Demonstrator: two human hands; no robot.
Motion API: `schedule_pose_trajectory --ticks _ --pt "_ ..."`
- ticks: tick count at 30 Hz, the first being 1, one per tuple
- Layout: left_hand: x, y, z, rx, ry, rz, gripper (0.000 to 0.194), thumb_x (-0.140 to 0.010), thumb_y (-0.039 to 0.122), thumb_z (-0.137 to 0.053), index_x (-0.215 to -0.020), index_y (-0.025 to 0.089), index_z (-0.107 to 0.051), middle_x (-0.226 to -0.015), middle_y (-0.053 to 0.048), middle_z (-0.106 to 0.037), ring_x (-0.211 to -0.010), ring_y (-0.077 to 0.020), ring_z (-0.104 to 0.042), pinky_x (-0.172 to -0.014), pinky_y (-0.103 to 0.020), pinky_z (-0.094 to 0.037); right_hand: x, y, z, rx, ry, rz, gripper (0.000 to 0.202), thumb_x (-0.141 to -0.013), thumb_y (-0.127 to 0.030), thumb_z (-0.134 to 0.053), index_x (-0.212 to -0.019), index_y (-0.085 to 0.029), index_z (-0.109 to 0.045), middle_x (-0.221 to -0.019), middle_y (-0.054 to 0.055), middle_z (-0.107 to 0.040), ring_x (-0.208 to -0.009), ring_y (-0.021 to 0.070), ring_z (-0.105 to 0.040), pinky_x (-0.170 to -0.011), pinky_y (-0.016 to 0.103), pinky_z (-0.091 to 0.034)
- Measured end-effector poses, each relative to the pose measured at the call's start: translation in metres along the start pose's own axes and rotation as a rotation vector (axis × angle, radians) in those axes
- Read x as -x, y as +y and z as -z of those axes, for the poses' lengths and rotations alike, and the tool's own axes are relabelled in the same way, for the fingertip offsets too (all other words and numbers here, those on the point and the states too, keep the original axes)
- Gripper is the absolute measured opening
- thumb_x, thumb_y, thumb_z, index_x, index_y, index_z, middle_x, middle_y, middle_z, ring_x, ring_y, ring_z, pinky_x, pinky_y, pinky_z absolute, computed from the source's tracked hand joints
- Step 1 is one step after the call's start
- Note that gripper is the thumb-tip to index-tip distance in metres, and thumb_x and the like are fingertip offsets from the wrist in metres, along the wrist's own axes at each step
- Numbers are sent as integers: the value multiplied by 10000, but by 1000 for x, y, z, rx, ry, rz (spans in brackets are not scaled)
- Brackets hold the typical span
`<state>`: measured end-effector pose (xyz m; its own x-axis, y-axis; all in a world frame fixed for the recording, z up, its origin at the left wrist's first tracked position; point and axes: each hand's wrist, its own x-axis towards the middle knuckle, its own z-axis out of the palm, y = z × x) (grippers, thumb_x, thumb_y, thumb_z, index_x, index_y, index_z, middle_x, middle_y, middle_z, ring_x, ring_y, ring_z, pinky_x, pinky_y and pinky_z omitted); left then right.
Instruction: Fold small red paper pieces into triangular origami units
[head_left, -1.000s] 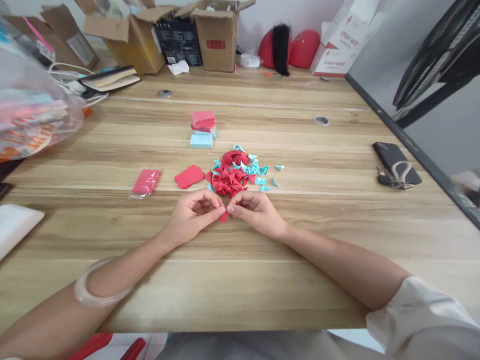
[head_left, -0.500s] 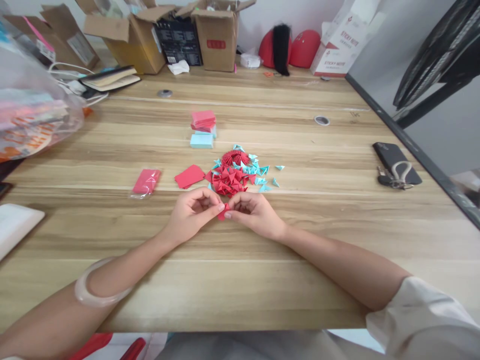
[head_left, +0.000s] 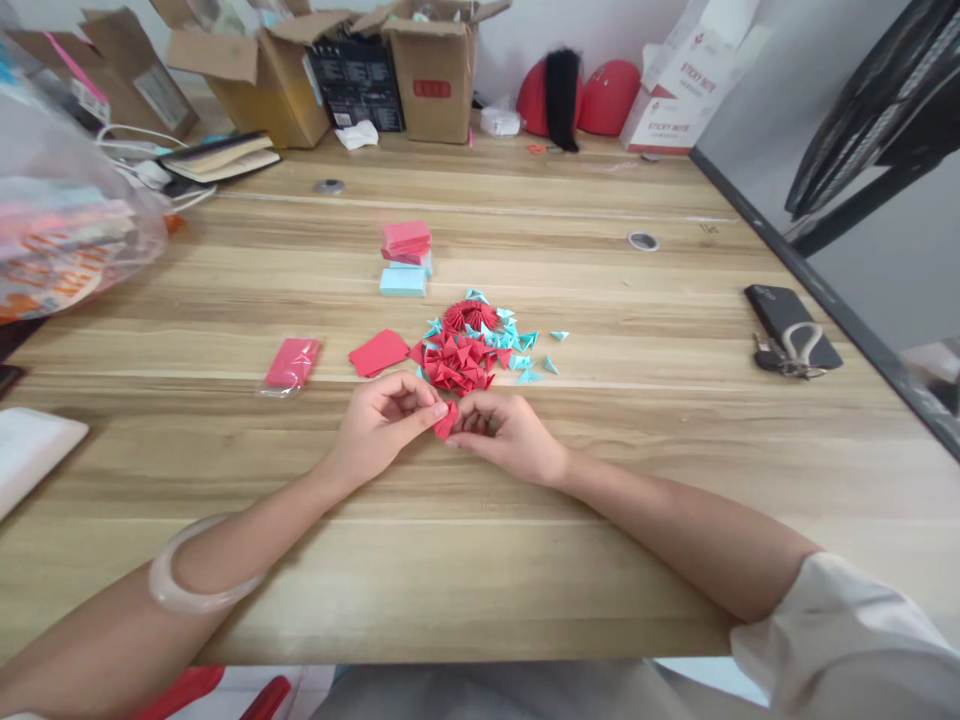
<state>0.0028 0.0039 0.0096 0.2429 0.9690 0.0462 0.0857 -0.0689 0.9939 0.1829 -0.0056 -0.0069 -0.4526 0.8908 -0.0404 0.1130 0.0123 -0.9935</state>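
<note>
A small folded red paper (head_left: 446, 421) is pinched between the thumb and fingers of my left hand (head_left: 386, 420). My right hand (head_left: 514, 435) touches its right side, fingers curled and thumb tip at the lower edge. Just beyond lies a heap of folded red paper triangles (head_left: 459, 362), with a round red folded piece (head_left: 471, 317) behind it. Light blue folded triangles (head_left: 527, 341) are scattered to the right. Flat red sheets (head_left: 379, 353) rest left of the heap.
Stacked red paper (head_left: 406, 240) and a light blue stack (head_left: 403, 282) stand farther back. A wrapped red pack (head_left: 293, 364) lies left. A black case with keys (head_left: 795, 325) is right; cardboard boxes (head_left: 431, 85) line the back.
The red paper between my hands has turned and tilted a little. My right thumb has shifted slightly down and left, and the gap between my right fingers and thumb is wider.
</note>
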Motion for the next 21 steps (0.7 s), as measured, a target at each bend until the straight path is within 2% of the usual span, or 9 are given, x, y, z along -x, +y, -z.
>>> schedule_pose_trajectory --ticks 6,21 --pt "0 0 0 21 -18 9 220 -711 231 -757 -652 131 -569 -679 11 -633 -607 -51 -560 -580 -140 -450 0 1 0 5 15 13 155 -761 -272 -694 -786 -130 -637 -696 -17 -592 -581 37 -459 -571 179 -395" --pt "1 1 -1 30 31 4 272 -682 287 -787 -645 139 -562 -706 -9 -650 -629 -83 -580 -598 -188 -477 0 0 0 -6 9 6 178 -763 -303 -694 -771 -130 -655 -687 -12 -621 -569 40 -444 -566 189 -375"
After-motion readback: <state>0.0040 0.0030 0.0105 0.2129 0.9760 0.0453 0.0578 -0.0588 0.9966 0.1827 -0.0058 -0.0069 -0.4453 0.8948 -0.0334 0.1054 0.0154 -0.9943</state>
